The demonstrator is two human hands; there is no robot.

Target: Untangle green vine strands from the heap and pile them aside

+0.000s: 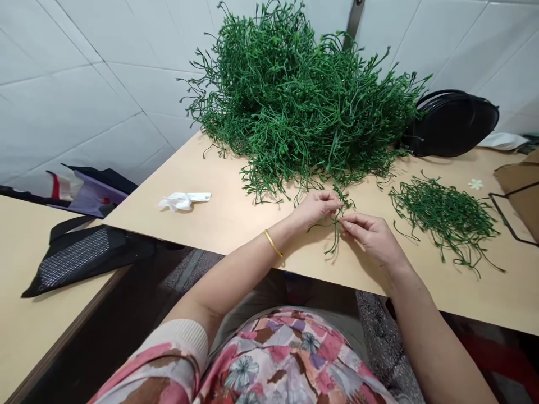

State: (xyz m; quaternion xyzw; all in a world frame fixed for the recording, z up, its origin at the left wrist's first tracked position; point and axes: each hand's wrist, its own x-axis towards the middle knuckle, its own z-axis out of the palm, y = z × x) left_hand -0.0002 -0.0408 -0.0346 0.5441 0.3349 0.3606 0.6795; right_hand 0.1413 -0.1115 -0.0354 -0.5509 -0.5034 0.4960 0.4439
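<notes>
Between my hands is a green artificial plant stem (336, 240) with thin curling branches, held just above the table's front part. My left hand (316, 210) is closed, thumb and fingers pinching the stem from the left. From the right, my right hand (373, 234) pinches the same stem a little lower, its fingertips close to the left ones. Just beyond my hands rises a large heap of similar green stems (303, 106). A smaller, flatter pile of green stems (446, 216) lies to the right of my right hand.
The pale table (189, 168) has a crumpled white tissue with a flat white strip (183, 200) at left. A black bag (455, 123) stands at back right, near a small pale flower (475, 184) and a cardboard box (520, 188). A black mesh bag (84, 252) lies at far left.
</notes>
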